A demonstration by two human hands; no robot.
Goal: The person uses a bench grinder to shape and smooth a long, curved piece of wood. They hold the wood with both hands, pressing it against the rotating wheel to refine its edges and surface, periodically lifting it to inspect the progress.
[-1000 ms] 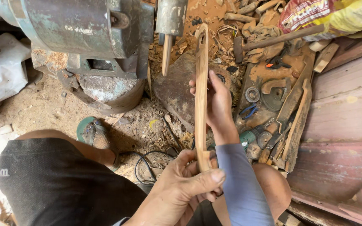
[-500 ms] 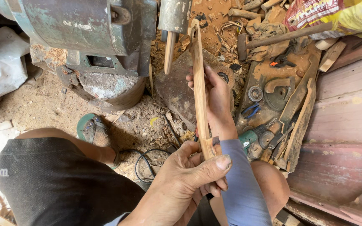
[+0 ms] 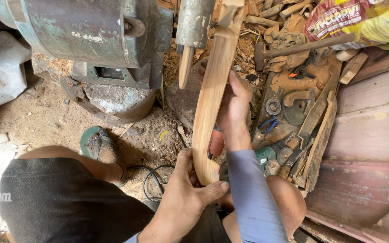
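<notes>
I hold a long, slightly curved strip of light wood [image 3: 209, 99] upright in front of me. My left hand [image 3: 187, 198] grips its lower end, thumb across the front. My right hand [image 3: 232, 105] wraps around the strip's middle from the right side, fingers behind it. The strip's top end reaches up beside a grey cylindrical spindle with a pointed wooden tip [image 3: 190, 40]. That spindle sticks out of a large old green machine [image 3: 91, 36].
A tool tray [image 3: 293, 103] at right holds a hammer [image 3: 302, 47], pliers, wood scraps and a green power tool [image 3: 269, 153]. Red planks [image 3: 370, 135] lie further right. Sawdust floor, a black cable [image 3: 154, 177], my sandalled foot [image 3: 97, 144] and knees are below.
The strip has come closer and larger in view, its top end now beside the spindle. Both hands keep their grip; the right hand slid slightly higher along it.
</notes>
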